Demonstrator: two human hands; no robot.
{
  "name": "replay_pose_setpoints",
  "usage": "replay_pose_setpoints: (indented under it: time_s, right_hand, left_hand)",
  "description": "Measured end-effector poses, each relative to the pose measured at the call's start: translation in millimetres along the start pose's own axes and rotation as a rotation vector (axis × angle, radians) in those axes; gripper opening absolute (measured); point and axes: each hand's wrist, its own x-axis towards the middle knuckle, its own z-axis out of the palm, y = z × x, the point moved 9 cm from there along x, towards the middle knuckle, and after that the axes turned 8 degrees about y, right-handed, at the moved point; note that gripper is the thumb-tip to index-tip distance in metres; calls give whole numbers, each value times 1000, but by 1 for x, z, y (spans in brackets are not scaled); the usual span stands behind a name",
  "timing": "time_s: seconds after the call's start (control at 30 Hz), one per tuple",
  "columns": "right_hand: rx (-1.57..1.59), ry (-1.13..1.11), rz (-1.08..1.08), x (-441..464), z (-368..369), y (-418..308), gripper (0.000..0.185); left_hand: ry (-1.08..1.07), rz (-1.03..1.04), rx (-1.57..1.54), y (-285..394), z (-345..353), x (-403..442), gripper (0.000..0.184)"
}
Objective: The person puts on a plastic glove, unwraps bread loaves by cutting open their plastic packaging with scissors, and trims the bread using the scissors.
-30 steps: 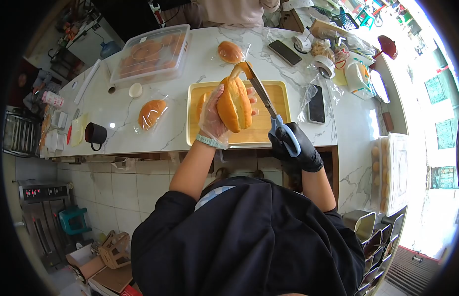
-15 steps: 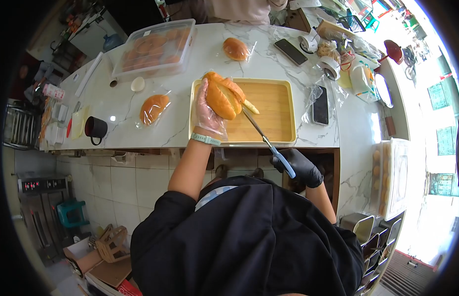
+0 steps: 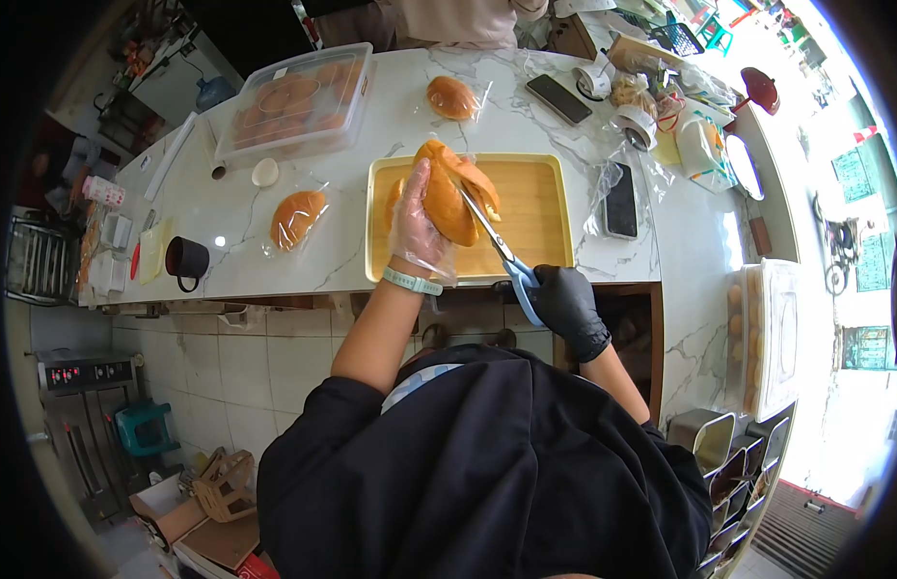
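In a clear plastic glove, my left hand (image 3: 417, 230) grips a split golden bread bun (image 3: 447, 207), tilted up over a yellow-rimmed tray (image 3: 537, 217). My right hand (image 3: 568, 307), black-gloved, is closed around the blue handles of a pair of scissors (image 3: 502, 249). Their metal blades reach up into the slit of the bun, so the tips are partly hidden. Behind my left hand, another piece of bread (image 3: 394, 203) shows at the tray's left side.
Wrapped buns (image 3: 298, 220) lie left of the tray, with one more beyond it. A lidded plastic box (image 3: 296, 101) holds more. Phones (image 3: 619, 201) rest at the right; a black mug (image 3: 187, 261) stands left. Across the table is a person (image 3: 458, 21).
The scissors have moved up and their blades now enter the bun's slit. My right hand has risen toward the table edge. The bun has shifted slightly right and turned more upright.
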Motion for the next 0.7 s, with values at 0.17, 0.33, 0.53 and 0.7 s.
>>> replay_pose_setpoints:
  time_s: [0.17, 0.33, 0.53, 0.7]
  right_hand:
    - [13, 56, 5, 2, -5, -4, 30]
    - [103, 133, -34, 2, -2, -1, 30]
    - [248, 102, 49, 0, -8, 14, 44]
    - [488, 21, 142, -7, -7, 23, 34]
  left_hand:
    - [-9, 5, 40, -6, 9, -8, 46]
    - [26, 8, 99, -10, -1, -5, 45]
    - [-22, -60, 136, -12, 1, -9, 46]
    - [-74, -184, 168, -14, 10, -17, 46]
